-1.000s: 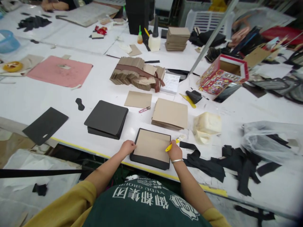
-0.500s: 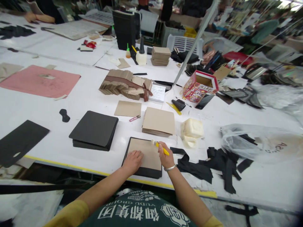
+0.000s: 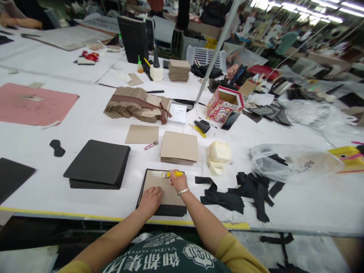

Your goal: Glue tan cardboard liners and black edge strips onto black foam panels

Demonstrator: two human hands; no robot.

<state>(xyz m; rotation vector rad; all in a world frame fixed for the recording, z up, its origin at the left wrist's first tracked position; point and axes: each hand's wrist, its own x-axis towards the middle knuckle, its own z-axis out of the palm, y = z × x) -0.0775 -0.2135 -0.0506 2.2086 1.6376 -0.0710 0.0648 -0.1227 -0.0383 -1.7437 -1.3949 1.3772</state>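
My right hand (image 3: pixel 179 181) grips a yellow-handled brush (image 3: pixel 165 174), its pale bristles pointing left over the top edge of a tan board (image 3: pixel 170 193). That board lies on a black panel (image 3: pixel 172 211), which shows as a dark border around it. My left hand (image 3: pixel 151 201) rests on the board's left side, fingers stretched out and pressing it down. Just behind is a stack of tan boards (image 3: pixel 179 146). To the left sits a stack of black panels (image 3: pixel 98 163). A cream plastic container (image 3: pixel 218 155) stands to the right of the tan stack.
Black fabric strips (image 3: pixel 224 199) and a clear plastic bag (image 3: pixel 295 161) lie on the right. Thread snips (image 3: pixel 151 145) and a single tan board (image 3: pixel 142 134) are behind. Farther back are a tied bundle of tan pieces (image 3: pixel 136 105), a red box (image 3: pixel 224 106) and a slanted metal pole (image 3: pixel 217 51).
My right hand has moved the brush leftward along the board's top edge, and its bristles now point left. My left hand stays on the board. The whole view has shifted.
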